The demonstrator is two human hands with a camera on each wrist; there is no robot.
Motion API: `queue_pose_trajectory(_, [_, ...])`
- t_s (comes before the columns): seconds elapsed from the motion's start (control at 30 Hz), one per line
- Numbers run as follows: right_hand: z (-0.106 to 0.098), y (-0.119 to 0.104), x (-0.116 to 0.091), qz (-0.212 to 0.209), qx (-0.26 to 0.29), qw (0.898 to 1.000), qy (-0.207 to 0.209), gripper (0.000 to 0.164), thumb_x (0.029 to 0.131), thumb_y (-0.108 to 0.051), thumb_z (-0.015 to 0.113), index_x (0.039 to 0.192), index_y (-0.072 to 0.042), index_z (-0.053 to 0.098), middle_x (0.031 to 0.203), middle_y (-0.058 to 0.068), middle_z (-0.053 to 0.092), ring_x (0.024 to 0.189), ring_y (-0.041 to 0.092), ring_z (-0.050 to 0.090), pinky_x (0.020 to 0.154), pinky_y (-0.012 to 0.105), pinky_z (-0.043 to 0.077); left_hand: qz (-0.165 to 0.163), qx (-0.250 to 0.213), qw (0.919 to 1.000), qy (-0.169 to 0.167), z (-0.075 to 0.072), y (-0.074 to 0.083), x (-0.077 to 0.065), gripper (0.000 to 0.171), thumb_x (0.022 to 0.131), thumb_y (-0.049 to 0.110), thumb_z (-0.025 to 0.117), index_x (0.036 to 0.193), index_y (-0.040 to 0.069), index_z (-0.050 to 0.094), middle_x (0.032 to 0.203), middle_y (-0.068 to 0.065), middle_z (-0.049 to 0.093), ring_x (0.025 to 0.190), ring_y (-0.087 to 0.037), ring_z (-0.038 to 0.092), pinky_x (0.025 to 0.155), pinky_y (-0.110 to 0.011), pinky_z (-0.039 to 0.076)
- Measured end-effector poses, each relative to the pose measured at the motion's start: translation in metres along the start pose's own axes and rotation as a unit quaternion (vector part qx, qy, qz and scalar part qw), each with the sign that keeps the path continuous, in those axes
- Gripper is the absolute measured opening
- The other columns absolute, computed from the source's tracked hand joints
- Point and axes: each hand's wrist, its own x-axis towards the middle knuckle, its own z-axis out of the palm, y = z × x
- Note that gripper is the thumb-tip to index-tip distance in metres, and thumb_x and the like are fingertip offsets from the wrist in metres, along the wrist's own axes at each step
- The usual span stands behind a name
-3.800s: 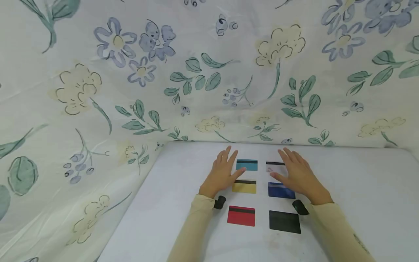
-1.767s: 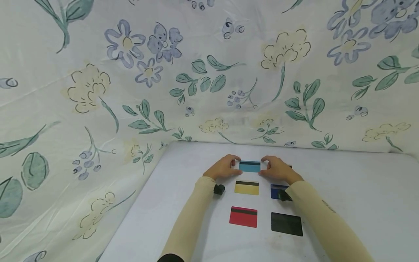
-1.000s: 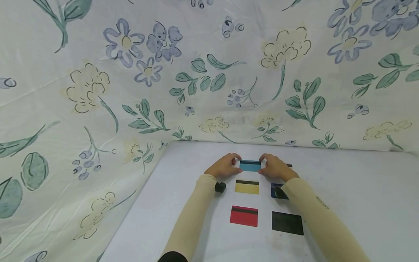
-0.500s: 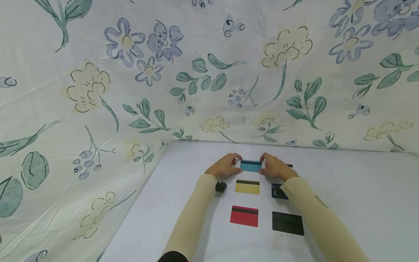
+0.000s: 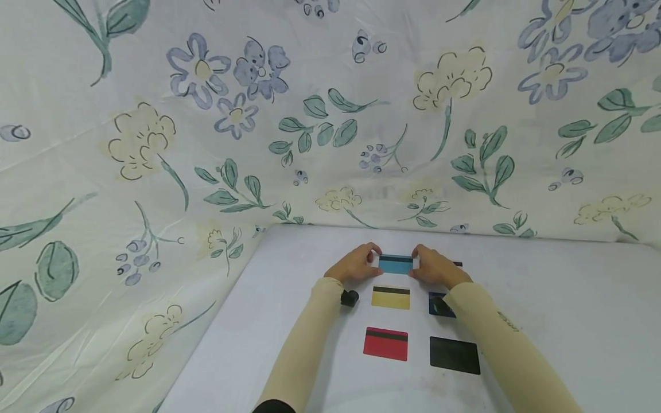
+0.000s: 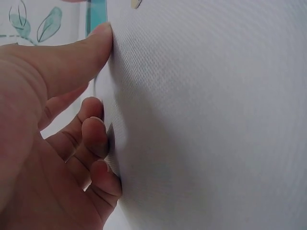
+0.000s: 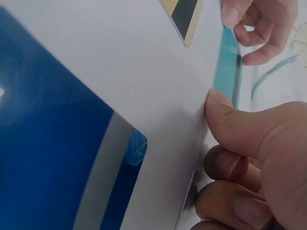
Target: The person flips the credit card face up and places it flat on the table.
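A light blue card (image 5: 396, 265) with a dark stripe lies across the far part of the white table, between both hands. My left hand (image 5: 353, 264) holds its left end, thumb at the near corner and index finger at the far corner. At the right end, my right hand (image 5: 435, 267) holds it the same way. The right wrist view shows the card (image 7: 225, 69) stretching from one thumb to the other. In the left wrist view only a strip of the card (image 6: 98, 17) appears beyond the thumb. Whether it is raised off the table, I cannot tell.
Nearer me lie a yellow card (image 5: 391, 298), a red card (image 5: 385, 347) and a black card (image 5: 454, 355). A dark blue card (image 5: 433, 310) is partly covered by the right wrist camera. Another card (image 5: 458, 264) is mostly behind the right hand. Floral cloth (image 5: 330, 166) hangs behind.
Earliest, both hands hovered with spread fingers over the cards. They then came together and took the light blue card by its ends. Over the last second the hands and card have hardly moved.
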Motion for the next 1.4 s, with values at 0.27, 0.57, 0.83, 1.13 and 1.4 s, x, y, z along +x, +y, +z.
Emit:
queue_pose_trajectory(0.27, [-0.001, -0.002, -0.001, -0.003, -0.002, 1.0, -0.009, 0.057, 0.097, -0.022, 0.073, 0.143, -0.001, 0.048, 0.116, 0.017, 0.065, 0.1, 0.025, 0.062, 0.098, 0.047, 0.053, -0.006, 0.004, 1.0, -0.003, 0.0, 0.002, -0.001, 0.047, 0.096, 0.025, 0.075, 0.138, 0.016, 0.055, 0.121, -0.008, 0.057, 0.106, -0.021, 0.054, 0.101, -0.041, 0.048])
queue_pose_trajectory(0.57, [-0.003, 0.001, -0.004, -0.028, 0.017, 0.999, -0.011, 0.06, 0.095, -0.022, 0.075, 0.142, 0.001, 0.047, 0.095, 0.01, 0.06, 0.083, 0.021, 0.057, 0.076, 0.032, 0.048, -0.001, 0.013, 0.9999, -0.005, -0.001, 0.002, 0.0, 0.046, 0.097, 0.026, 0.074, 0.137, 0.015, 0.055, 0.122, -0.009, 0.058, 0.106, -0.021, 0.054, 0.101, -0.041, 0.048])
queue_pose_trajectory(0.83, [-0.002, 0.002, -0.005, -0.031, -0.001, 0.999, -0.012, 0.059, 0.096, -0.026, 0.073, 0.143, 0.0, 0.047, 0.1, 0.011, 0.062, 0.088, 0.022, 0.059, 0.082, 0.037, 0.051, 0.005, 0.014, 0.9999, -0.009, -0.002, 0.001, -0.001, 0.046, 0.097, 0.027, 0.073, 0.138, 0.015, 0.055, 0.123, -0.009, 0.057, 0.107, -0.022, 0.054, 0.103, -0.041, 0.048])
queue_pose_trajectory(1.13, [-0.005, 0.002, -0.013, -0.052, 0.004, 0.999, -0.008, 0.059, 0.096, -0.028, 0.073, 0.142, 0.001, 0.048, 0.097, 0.012, 0.062, 0.086, 0.022, 0.058, 0.078, 0.034, 0.05, 0.017, 0.016, 0.9996, -0.013, -0.005, 0.002, -0.005, 0.047, 0.097, 0.027, 0.074, 0.139, 0.014, 0.057, 0.119, -0.009, 0.058, 0.105, -0.021, 0.053, 0.098, -0.039, 0.048])
queue_pose_trajectory(1.4, [-0.008, 0.0, -0.014, -0.051, 0.021, 0.998, -0.006, 0.059, 0.095, -0.027, 0.075, 0.141, -0.001, 0.048, 0.096, 0.011, 0.06, 0.084, 0.021, 0.056, 0.074, 0.031, 0.047, 0.018, 0.001, 0.9995, -0.027, -0.007, 0.002, -0.001, 0.055, 0.093, 0.029, 0.078, 0.141, 0.012, 0.056, 0.11, -0.007, 0.057, 0.096, -0.018, 0.052, 0.085, -0.032, 0.045])
